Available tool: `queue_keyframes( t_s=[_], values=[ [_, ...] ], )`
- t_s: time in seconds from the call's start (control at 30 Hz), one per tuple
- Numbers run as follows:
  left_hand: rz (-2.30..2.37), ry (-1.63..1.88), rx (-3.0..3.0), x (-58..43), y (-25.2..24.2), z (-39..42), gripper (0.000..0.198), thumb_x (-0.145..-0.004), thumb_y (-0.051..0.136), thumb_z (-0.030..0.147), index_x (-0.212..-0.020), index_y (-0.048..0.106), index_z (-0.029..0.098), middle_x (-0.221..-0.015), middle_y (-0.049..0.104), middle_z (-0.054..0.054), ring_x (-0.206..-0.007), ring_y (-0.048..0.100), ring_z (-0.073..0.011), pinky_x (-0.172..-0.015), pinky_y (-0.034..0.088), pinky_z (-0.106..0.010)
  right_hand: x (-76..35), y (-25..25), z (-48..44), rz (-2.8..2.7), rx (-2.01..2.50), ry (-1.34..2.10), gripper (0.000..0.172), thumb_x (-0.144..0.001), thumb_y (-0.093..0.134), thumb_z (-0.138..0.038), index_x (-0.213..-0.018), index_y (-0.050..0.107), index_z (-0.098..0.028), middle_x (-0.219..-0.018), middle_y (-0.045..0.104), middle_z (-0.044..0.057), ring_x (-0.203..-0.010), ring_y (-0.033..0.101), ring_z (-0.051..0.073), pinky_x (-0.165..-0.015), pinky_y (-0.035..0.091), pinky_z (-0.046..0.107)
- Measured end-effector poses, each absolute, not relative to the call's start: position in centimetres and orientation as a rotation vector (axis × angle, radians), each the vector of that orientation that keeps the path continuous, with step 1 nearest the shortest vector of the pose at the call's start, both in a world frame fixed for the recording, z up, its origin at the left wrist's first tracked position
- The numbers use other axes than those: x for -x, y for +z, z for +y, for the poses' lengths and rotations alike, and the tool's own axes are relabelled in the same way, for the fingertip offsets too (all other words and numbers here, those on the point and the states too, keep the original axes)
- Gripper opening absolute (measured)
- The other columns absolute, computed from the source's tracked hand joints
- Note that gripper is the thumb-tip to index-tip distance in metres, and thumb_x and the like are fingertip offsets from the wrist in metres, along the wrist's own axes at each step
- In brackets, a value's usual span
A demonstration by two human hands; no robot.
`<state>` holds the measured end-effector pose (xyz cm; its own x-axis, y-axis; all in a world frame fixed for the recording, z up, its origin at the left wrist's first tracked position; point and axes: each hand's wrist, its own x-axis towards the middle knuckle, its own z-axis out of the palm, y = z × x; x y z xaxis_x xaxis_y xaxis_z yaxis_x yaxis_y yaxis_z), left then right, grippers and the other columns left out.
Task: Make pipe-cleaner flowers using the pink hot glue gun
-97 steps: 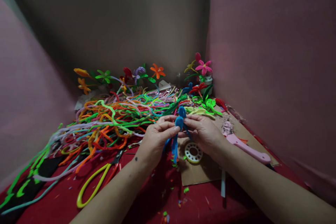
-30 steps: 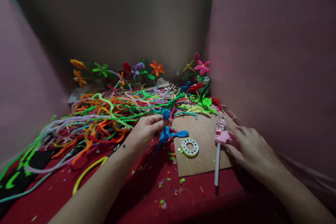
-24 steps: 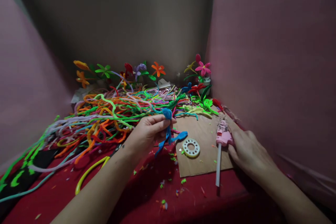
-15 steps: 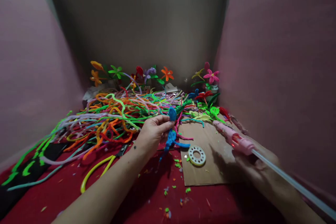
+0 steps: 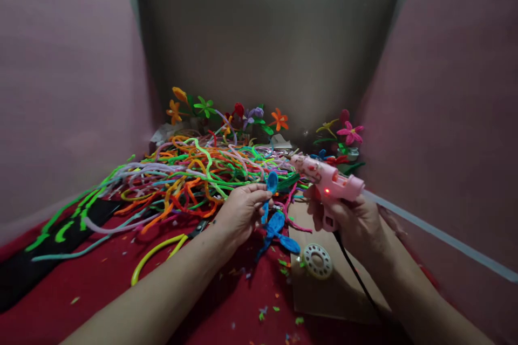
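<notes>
In the head view my left hand (image 5: 246, 210) pinches a blue pipe-cleaner flower (image 5: 275, 223). One looped petal stands up above the fingertips and other petals hang below them. My right hand (image 5: 360, 223) is wrapped round the handle of a pink glue gun (image 5: 329, 178), whose red light glows. The gun's nozzle points left, a little above and to the right of the blue petal, apart from it. From the gun's rear a long clear glue stick (image 5: 441, 232) sticks out to the right, and a black cord hangs from the handle.
A heap of colourful pipe cleaners (image 5: 194, 172) covers the left and middle. Finished flowers (image 5: 279, 118) stand behind it. Yellow-handled scissors (image 5: 162, 250), a round white tape spool (image 5: 318, 261) and cardboard (image 5: 311, 299) lie on the red cloth (image 5: 202, 302), among scraps.
My right hand has raised the glue gun and brought it left, its nozzle now near the blue flower. My left hand still holds the flower. The whole view has shifted slightly.
</notes>
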<state>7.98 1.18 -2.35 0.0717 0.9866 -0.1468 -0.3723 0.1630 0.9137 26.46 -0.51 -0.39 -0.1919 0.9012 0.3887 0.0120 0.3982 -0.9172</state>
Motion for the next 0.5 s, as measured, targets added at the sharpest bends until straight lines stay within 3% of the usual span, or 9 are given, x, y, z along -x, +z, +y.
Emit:
queue_keyframes(
  t_s=[0.1, 0.17, 0.3, 0.5],
  values=[
    [0.956, 1.202, -0.871, -7.9, -2.6, 1.3, 0.015, -0.062, 0.064, 0.018, -0.072, 0.053, 0.016, -0.052, 0.056, 0.004, -0.031, 0.039, -0.0045, -0.027, 0.027, -0.015, -26.0, -1.6, -0.6, -1.617, 0.892, 0.93, 0.041, -0.08, 0.052, -0.029, -0.12, 0.052, -0.021, -0.053, 0.047, -0.003, -0.044, 0.039, 0.012, -0.042, 0.035, 0.026],
    [0.951, 1.182, -0.886, -8.0, -2.7, 1.4, 0.014, -0.064, 0.063, 0.019, -0.071, 0.051, 0.017, -0.051, 0.054, 0.004, -0.03, 0.038, -0.0048, -0.025, 0.028, -0.015, -26.1, -2.3, -0.5, -1.621, 0.954, 0.904, 0.044, -0.08, 0.054, -0.029, -0.123, 0.05, -0.023, -0.052, 0.046, -0.003, -0.044, 0.038, 0.012, -0.041, 0.034, 0.025],
    [0.953, 1.197, -0.886, -8.2, -2.9, 1.3, 0.012, -0.066, 0.06, 0.022, -0.07, 0.049, 0.019, -0.044, 0.05, 0.006, -0.028, 0.036, -0.0062, -0.024, 0.027, -0.016, -26.8, -3.3, -0.3, -1.586, 1.02, 0.958, 0.035, -0.082, 0.051, -0.033, -0.115, 0.055, -0.022, -0.054, 0.049, -0.002, -0.044, 0.039, 0.012, -0.04, 0.034, 0.025],
    [0.985, 1.201, -0.905, -8.3, -2.9, 1.1, 0.014, -0.066, 0.061, 0.026, -0.066, 0.049, 0.018, -0.049, 0.056, 0.002, -0.028, 0.039, -0.0064, -0.024, 0.026, -0.017, -27.0, -3.3, -0.9, -1.665, 1.077, 0.871, 0.023, -0.079, 0.054, -0.037, -0.095, 0.064, -0.023, -0.064, 0.057, 0.003, -0.052, 0.048, 0.016, -0.045, 0.042, 0.027]
  ],
)
